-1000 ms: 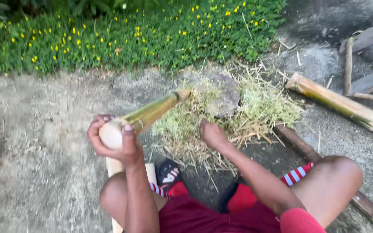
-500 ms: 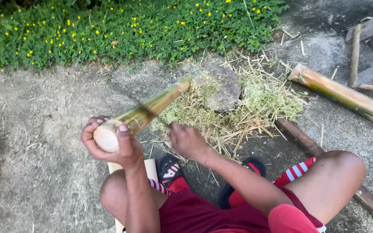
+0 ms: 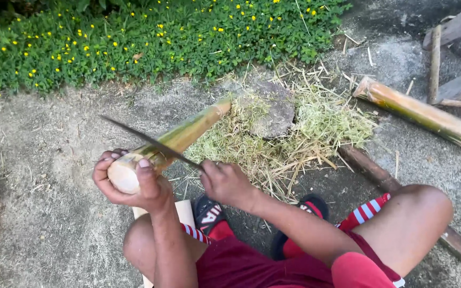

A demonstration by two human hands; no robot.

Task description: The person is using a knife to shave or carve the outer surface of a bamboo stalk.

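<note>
Shaving step, centre frame: left hand [image 3: 134,184] clamped round pale cut end of bamboo stalk [image 3: 180,137], right hand [image 3: 226,184] closed on knife [image 3: 145,141] laid across it; next stroke probably needing blade angled away from thumb.

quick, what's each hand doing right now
Left hand: closed around the near end of the bamboo.
Right hand: closed on the handle of a knife, blade across the bamboo.

Two bamboo stalks [image 3: 177,140] [image 3: 422,114]; one knife [image 3: 150,143]; one stone [image 3: 273,112]; one shavings heap [image 3: 316,128].
</note>
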